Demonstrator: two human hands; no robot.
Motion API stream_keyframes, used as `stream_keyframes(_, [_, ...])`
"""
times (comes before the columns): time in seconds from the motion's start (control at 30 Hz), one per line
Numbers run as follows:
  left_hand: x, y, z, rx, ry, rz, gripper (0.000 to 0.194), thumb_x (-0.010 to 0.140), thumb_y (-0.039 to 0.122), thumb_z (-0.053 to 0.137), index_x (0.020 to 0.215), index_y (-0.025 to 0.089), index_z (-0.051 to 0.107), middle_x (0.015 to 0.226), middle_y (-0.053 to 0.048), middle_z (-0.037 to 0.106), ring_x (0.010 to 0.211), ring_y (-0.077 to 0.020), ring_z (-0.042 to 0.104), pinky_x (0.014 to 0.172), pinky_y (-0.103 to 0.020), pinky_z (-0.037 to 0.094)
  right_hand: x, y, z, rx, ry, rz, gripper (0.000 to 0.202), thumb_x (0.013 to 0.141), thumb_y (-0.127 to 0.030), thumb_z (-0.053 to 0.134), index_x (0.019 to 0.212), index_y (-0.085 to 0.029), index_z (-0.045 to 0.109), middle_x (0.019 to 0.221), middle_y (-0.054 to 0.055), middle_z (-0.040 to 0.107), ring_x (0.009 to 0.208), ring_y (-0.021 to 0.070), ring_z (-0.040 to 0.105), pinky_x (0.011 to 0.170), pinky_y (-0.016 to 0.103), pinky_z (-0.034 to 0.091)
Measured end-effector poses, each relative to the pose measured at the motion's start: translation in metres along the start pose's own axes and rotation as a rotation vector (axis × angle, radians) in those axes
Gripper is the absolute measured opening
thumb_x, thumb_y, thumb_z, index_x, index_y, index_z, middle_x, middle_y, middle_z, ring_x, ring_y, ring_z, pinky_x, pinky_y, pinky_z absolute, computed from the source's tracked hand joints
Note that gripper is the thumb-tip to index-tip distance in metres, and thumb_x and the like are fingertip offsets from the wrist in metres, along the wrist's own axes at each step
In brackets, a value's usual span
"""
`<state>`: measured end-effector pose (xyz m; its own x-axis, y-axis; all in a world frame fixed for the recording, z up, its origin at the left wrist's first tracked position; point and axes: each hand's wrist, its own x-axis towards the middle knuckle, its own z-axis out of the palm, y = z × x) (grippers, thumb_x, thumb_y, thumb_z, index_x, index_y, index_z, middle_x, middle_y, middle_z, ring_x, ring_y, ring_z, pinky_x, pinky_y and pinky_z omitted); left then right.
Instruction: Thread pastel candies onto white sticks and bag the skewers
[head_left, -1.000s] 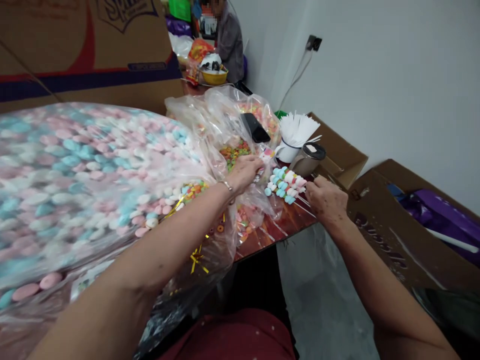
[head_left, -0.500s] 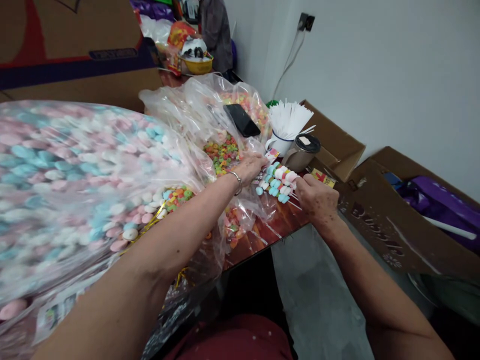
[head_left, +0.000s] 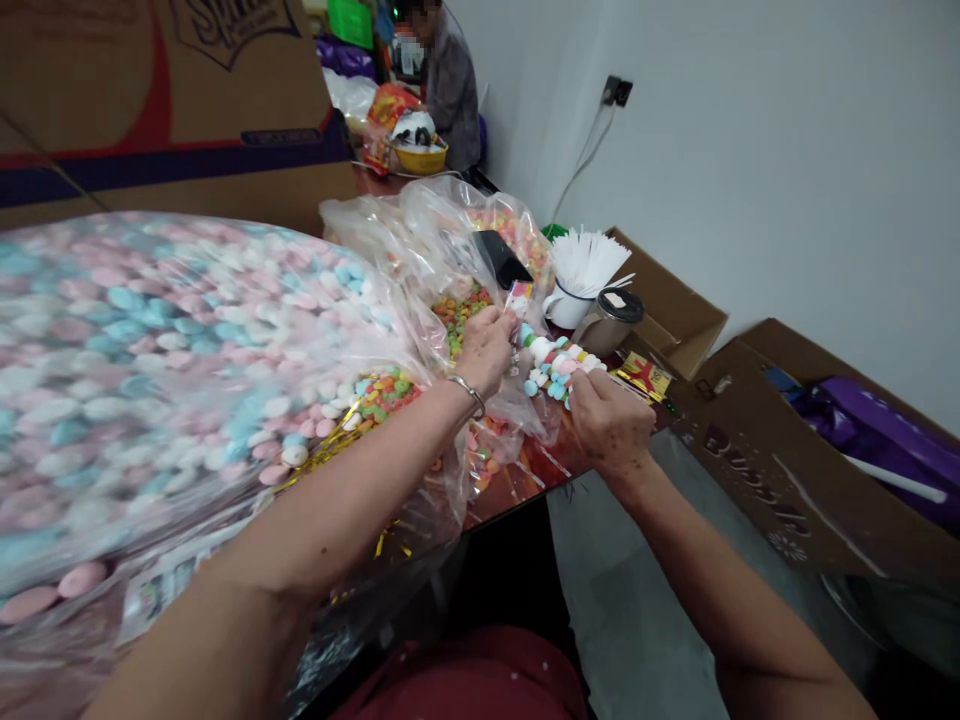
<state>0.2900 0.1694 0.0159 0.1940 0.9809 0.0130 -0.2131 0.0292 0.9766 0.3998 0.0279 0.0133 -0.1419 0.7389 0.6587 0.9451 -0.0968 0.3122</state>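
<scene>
My left hand (head_left: 486, 350), with a bangle on its wrist, is closed on a small clear bag with a colourful printed top (head_left: 519, 296). Just right of it lie candy skewers (head_left: 559, 362), threaded with pink, white and blue marshmallows and coloured rings. My right hand (head_left: 613, 420) has its fingers closed around the near stick end of a skewer; its fingertips are partly hidden. Beyond the skewers stand a white mug of white sticks (head_left: 570, 305) and a lidded metal mug (head_left: 611, 322). A yellow packet (head_left: 643, 378) lies beside my right hand.
A huge clear bag of marshmallows (head_left: 187, 340) fills the left. Bags of coloured ring candy (head_left: 459, 312) and a black phone (head_left: 501, 258) lie mid-table. An open cardboard box (head_left: 757, 470) stands at the right. Another person (head_left: 451, 90) is at the far end.
The view has shifted, so the scene sits lower and further right. My left hand has raised the printed bag top. My right hand has moved closer in over the skewers.
</scene>
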Motion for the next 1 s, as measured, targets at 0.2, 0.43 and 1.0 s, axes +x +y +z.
stream_keyframes(0.2, [-0.032,0.016,-0.034,0.233,0.117,0.219,0.024,0.084,0.02,0.051,0.06,0.019,0.049,0.06,0.003,0.049,0.062,-0.0126,0.047,0.059,-0.024,0.035,0.013,-0.043,-0.021,0.022,0.069,-0.075,0.027,0.095,-0.016,0.043,0.074,-0.017,0.061,0.063,0.001,0.053,0.055,0.014,0.038,0.053,0.031,0.018])
stream_keyframes(0.43, [-0.057,0.056,-0.065,0.232,0.112,0.333,0.026,0.088,0.02,0.05,0.063,0.019,0.052,0.06,0.004,0.05,0.061,-0.0118,0.047,0.06,-0.025,0.033,0.019,-0.076,-0.028,0.12,0.14,-0.195,0.028,0.096,-0.021,0.044,0.077,-0.015,0.064,0.061,0.001,0.053,0.056,0.0129,0.041,0.053,0.03,0.02])
stream_keyframes(1.0, [-0.107,0.034,-0.165,0.347,0.27,0.22,0.024,0.088,0.031,0.05,0.069,0.018,0.056,0.062,0.005,0.05,0.063,-0.0114,0.046,0.061,-0.023,0.035,0.031,-0.129,-0.022,0.377,0.089,-0.229,0.026,0.091,-0.015,0.045,0.078,-0.016,0.068,0.063,0.002,0.058,0.054,0.0122,0.043,0.051,0.029,0.025])
